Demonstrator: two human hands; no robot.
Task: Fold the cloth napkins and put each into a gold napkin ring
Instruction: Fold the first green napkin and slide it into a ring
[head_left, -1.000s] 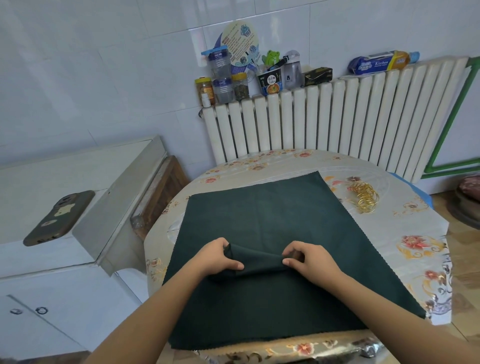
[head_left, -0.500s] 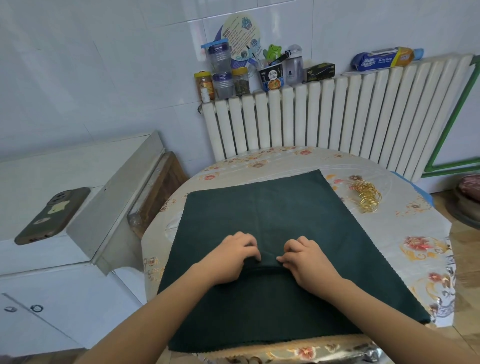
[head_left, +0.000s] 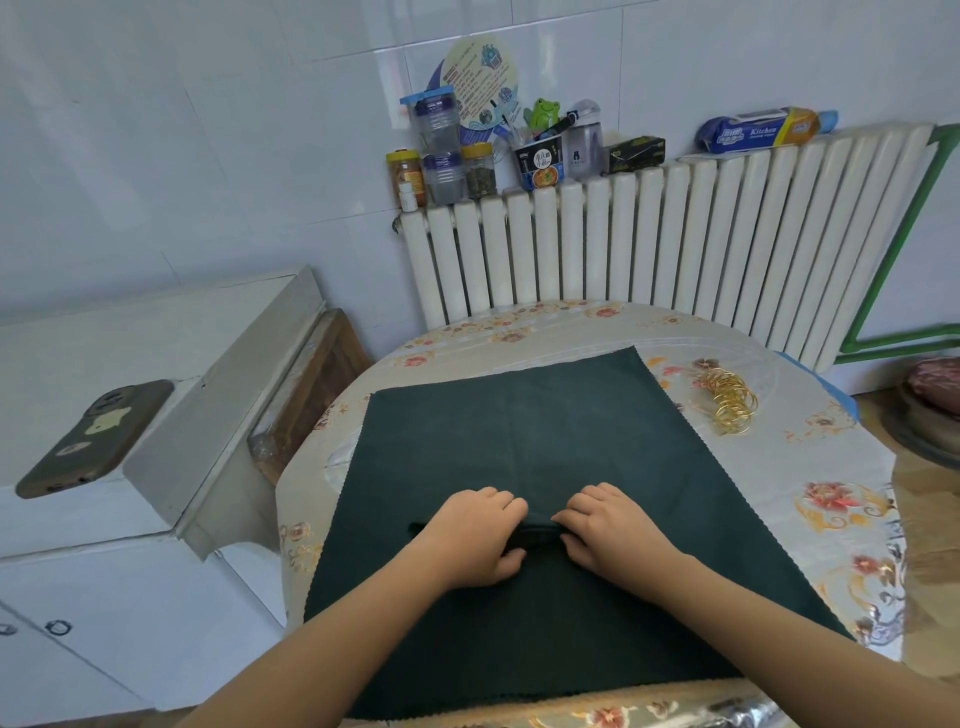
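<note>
Gathering a pleat, the left hand (head_left: 475, 538) and right hand (head_left: 610, 530) pinch the dark green square cloth napkin (head_left: 545, 431) mid-sheet (gold wire napkin rings (head_left: 730, 402) wait nearby).

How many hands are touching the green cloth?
2. The left hand and the right hand sit side by side in the middle of the green cloth, both pinching up one small ridge of it.

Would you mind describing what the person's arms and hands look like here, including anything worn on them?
Both forearms are bare as far as the frame shows: no sleeves are visible. The left hand and right hand wear no gloves, and no rings, watch or bracelets show. Fingernails cannot be made out clearly.
</note>
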